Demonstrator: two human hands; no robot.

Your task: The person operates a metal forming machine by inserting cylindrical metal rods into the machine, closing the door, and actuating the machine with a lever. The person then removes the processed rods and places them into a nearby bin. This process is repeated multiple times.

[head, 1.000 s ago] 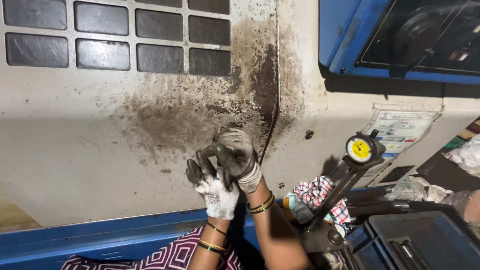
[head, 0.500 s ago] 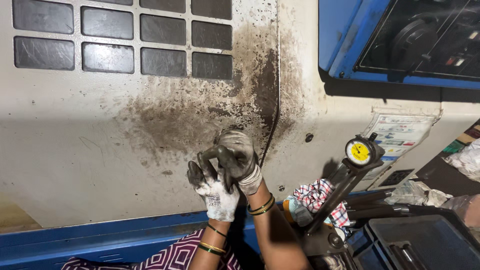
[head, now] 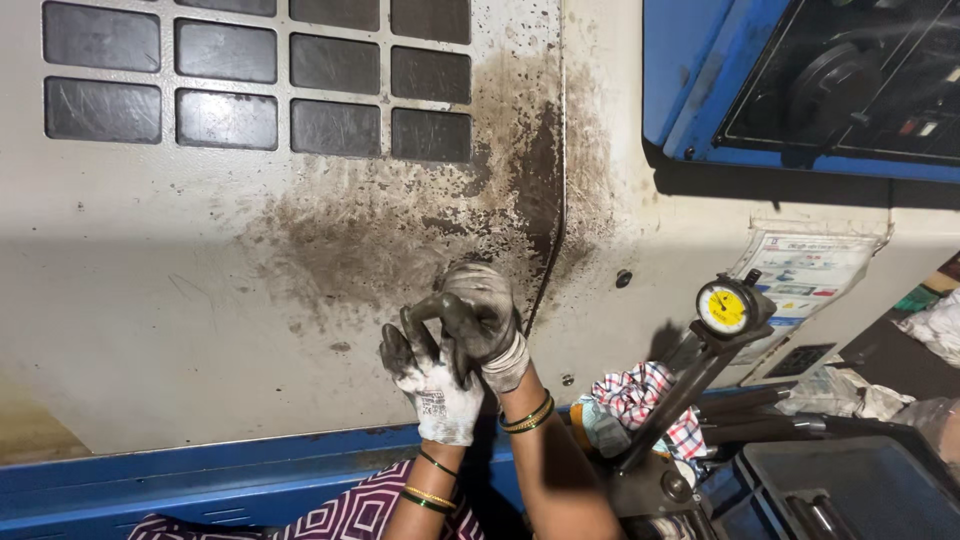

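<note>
Presently, both my hands are raised in front of the cream machine panel, just below its big dark oil stain, which I take as my landmark; my right hand is curled over the fingers of my left hand, gripping the glove there; the step in hand appears to be seating or tugging that left glove; whether anything small is pinched between the two hands I cannot tell.

My left hand is half open, fingers spread upward, its tips caught in the right; the right is closed round them.

Materials: both gloves are knitted, white at the cuff, with a grey rubbery coating blackened by grease; thin bangles sit on my right wrist below the stain; the panel is painted metal, smooth, speckled with oily spatter; above and left of the stain is a grid of dark rectangular windows.

Right of the stain stands a dial gauge with a round yellow face on a dark arm; a checked rag lies beside its base; a blue ledge runs below.

In my judgement the next move calls for a firm, even pull and a check of the fit.
</note>
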